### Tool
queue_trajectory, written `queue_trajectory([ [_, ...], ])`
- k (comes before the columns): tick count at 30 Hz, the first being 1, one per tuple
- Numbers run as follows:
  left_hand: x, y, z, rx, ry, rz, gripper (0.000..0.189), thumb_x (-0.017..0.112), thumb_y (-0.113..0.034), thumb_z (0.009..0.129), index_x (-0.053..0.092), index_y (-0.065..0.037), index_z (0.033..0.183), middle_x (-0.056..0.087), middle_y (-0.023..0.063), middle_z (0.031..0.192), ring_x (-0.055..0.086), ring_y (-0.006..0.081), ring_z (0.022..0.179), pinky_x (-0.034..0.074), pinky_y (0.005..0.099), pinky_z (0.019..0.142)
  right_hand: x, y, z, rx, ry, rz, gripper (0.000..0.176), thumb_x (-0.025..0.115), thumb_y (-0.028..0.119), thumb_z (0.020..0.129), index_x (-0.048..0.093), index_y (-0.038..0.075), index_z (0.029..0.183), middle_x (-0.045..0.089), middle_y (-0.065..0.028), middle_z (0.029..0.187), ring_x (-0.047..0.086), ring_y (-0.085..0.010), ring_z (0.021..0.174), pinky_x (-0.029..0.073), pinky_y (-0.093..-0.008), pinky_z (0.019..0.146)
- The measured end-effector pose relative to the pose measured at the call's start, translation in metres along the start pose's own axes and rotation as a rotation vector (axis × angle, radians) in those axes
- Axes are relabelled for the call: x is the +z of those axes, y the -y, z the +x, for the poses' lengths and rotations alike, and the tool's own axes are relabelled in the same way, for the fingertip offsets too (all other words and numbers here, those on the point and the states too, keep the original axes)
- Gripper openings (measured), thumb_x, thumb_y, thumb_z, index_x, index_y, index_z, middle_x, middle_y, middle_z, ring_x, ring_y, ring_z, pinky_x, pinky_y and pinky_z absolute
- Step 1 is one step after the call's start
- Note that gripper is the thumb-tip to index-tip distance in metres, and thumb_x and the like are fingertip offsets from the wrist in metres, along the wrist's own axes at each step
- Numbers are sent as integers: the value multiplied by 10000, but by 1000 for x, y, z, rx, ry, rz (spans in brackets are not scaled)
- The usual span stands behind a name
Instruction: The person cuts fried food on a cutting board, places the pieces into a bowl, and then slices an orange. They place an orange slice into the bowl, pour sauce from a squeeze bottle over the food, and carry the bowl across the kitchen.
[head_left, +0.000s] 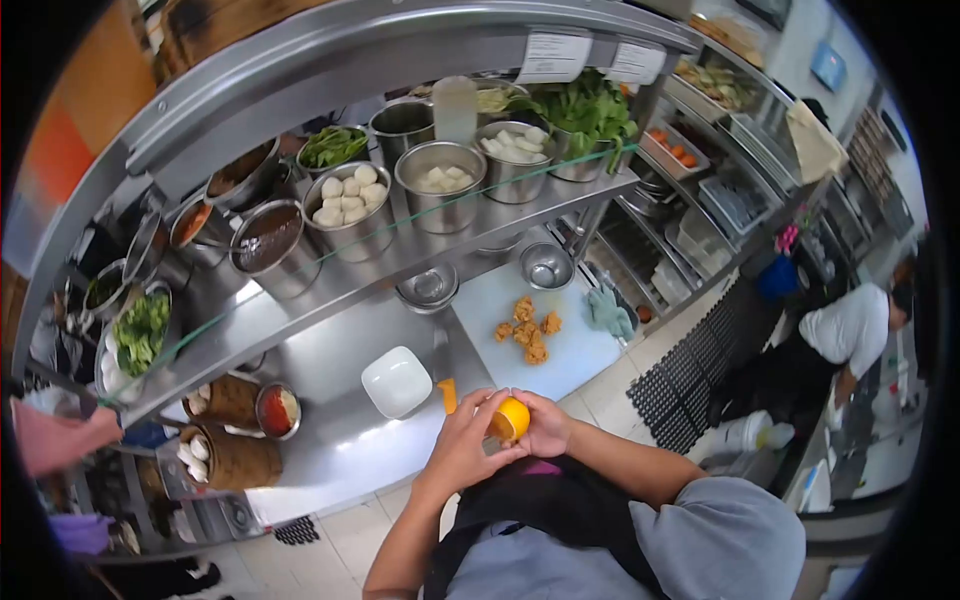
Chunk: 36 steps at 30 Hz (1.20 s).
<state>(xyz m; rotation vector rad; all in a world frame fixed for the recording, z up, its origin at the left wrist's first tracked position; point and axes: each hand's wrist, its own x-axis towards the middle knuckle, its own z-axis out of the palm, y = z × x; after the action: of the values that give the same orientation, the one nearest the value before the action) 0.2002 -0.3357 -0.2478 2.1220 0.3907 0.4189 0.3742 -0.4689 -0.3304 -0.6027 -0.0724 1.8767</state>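
Observation:
Close to my body, above the counter's front edge, my left hand (462, 447) and my right hand (547, 424) are both closed around a yellow-orange citrus fruit (512, 419). An orange-handled knife (448, 394) lies on the steel counter just beyond my left hand. Several fried, golden-brown pieces (527, 328) are on the white cutting board (478, 323) ahead of my hands. To the left of the knife sits an empty white square bowl (397, 383).
Metal pots (440, 187) of food line the raised steel shelf (380, 262). Bamboo steamers (243, 461) stand at the left. Small steel bowls (547, 267) and a green cloth (608, 312) are by the board. Another person (846, 327) bends over at the right.

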Motion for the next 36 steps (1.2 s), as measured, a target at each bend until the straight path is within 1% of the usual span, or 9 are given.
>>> queue_trajectory([
  [4, 37, 49, 1, -122, -59, 79, 677, 831, -320, 868, 577, -103, 1457, 606, 195, 1419, 627, 400, 1246, 514, 449, 1040, -58, 61, -13, -43, -62, -121, 545, 594, 497, 1040, 538, 153, 1460, 666, -151, 1325, 712, -267, 956, 590, -383, 839],
  [8, 91, 108, -4, -458, -124, 193, 539, 789, -233, 879, 616, -81, 1366, 654, 190, 1300, 659, 412, 1152, 538, 468, 975, -65, 163, 29, -337, -403, -1001, 617, 766, 418, 945, 545, 87, 1416, 684, -129, 1256, 713, -276, 1015, 591, -431, 911],
  [10, 115, 120, 6, -492, -190, 309, 524, 779, -205, 867, 622, -83, 1351, 642, 198, 1307, 656, 420, 1145, 539, 488, 957, -102, 209, 82, -481, -374, -1490, 694, 811, 440, 874, 538, 65, 1390, 666, -162, 1294, 704, -337, 1091, 575, -449, 950],
  [17, 180, 151, 34, -605, -432, 744, 497, 694, -98, 829, 637, -71, 1322, 546, 241, 1414, 595, 449, 1229, 514, 559, 958, -159, 256, 190, -417, -380, -2132, 632, 786, 306, 830, 565, 48, 1362, 608, -222, 1379, 587, -412, 1280, 492, -484, 1080],
  [20, 188, 166, 39, -663, -493, 824, 438, 641, -60, 835, 646, -57, 1273, 560, 224, 1386, 597, 434, 1193, 508, 542, 947, -160, 243, 180, -769, -397, -2268, 615, 770, 275, 847, 572, 56, 1386, 587, -207, 1403, 529, -403, 1350, 466, -491, 1104],
  [27, 182, 185, 46, -843, -399, 917, 403, 656, -65, 844, 602, -60, 1243, 618, 203, 1209, 631, 384, 1046, 516, 512, 854, -151, 174, 74, -709, -44, -2286, 585, 738, 312, 883, 589, 86, 1402, 566, -177, 1446, 498, -376, 1368, 372, -530, 1142],
  [29, 183, 173, 47, -933, -379, 788, 422, 648, -69, 843, 576, -60, 1259, 636, 215, 1104, 646, 421, 1047, 522, 536, 884, -178, 163, 78, -899, -83, -2393, 519, 720, 298, 884, 621, 107, 1357, 576, -155, 1439, 491, -360, 1369, 338, -544, 1154],
  [33, 201, 130, 37, -1074, -553, 460, 445, 616, -86, 857, 542, -58, 1296, 647, 249, 1122, 648, 498, 1061, 528, 564, 911, -190, 170, 77, -759, 16, -2366, 474, 700, 234, 878, 632, 120, 1332, 584, -140, 1449, 493, -337, 1385, 332, -549, 1168],
  [36, 225, 118, 6, -891, -650, 365, 437, 587, -125, 890, 519, -43, 1314, 670, 300, 1121, 647, 554, 1048, 528, 593, 901, -205, 187, 74, -637, 181, -2396, 471, 676, 172, 875, 625, 118, 1340, 592, -133, 1455, 480, -321, 1422, 314, -559, 1189],
])
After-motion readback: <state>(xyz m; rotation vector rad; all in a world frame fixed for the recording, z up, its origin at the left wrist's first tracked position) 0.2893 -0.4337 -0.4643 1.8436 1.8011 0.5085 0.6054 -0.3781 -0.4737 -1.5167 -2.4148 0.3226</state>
